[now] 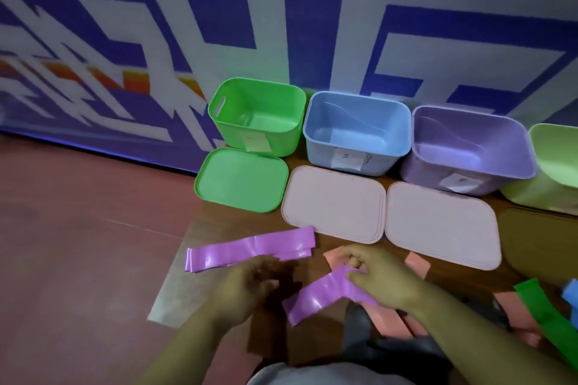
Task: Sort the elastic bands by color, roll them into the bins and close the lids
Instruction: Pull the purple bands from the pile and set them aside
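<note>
The right hand [380, 280] is gripping a glossy purple band [325, 297], a flat, creased strip slanting down toward the left hand [250, 283]. That hand is curled beside the strip's lower end; whether it is holding anything, I cannot tell. A second purple band [250, 248] is lying folded flat on the table [234, 222] just beyond. Green bin [258, 117], blue bin [356, 134] and purple bin [469, 150] are standing open, lids [336, 205] lying before them.
</note>
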### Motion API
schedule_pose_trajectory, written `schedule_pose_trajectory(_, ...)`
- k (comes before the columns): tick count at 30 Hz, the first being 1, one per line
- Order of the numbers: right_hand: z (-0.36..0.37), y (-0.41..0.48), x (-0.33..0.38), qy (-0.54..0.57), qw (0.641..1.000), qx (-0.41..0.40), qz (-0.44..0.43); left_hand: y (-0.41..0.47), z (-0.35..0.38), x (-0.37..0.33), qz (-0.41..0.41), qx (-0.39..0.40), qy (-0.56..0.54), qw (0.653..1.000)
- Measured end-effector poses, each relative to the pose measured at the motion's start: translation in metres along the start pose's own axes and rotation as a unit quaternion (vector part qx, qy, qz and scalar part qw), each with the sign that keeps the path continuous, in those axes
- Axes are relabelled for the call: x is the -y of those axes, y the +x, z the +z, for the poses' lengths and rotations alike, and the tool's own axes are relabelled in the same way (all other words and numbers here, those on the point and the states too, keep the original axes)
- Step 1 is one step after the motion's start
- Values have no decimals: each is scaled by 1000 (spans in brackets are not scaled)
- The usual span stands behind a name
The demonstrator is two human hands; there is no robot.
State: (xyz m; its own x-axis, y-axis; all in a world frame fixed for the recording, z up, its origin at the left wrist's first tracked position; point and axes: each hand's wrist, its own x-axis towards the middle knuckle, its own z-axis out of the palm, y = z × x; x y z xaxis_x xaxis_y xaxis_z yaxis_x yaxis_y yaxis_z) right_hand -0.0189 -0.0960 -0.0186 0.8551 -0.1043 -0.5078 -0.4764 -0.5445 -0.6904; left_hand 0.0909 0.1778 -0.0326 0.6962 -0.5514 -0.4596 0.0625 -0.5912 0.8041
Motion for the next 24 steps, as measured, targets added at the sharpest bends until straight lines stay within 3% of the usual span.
schedule_pose_trajectory(6, -22, -4, 40, -41, 998, 30, -30, 29, 32, -4, 38, 88, -83, 992)
schedule_pose_trajectory(12, -57, -9, 51, -14, 999, -27, -11, 64, 48, -28, 61, 172, -77, 980)
schedule_pose_trajectory(16, -60, -3, 42, -26, 997, -66, 22, 67, 31, -27, 80, 138, -70, 985)
schedule_pose_trajectory(20, -41, 19, 32, 11, 997, -51, 51, 58, -10, -8, 53, 91, -34, 994)
schedule_pose_trajectory(24, -9, 51, 37, 65, 995, -36, 66, 55, -55, 7, 53, 62, 87, 993)
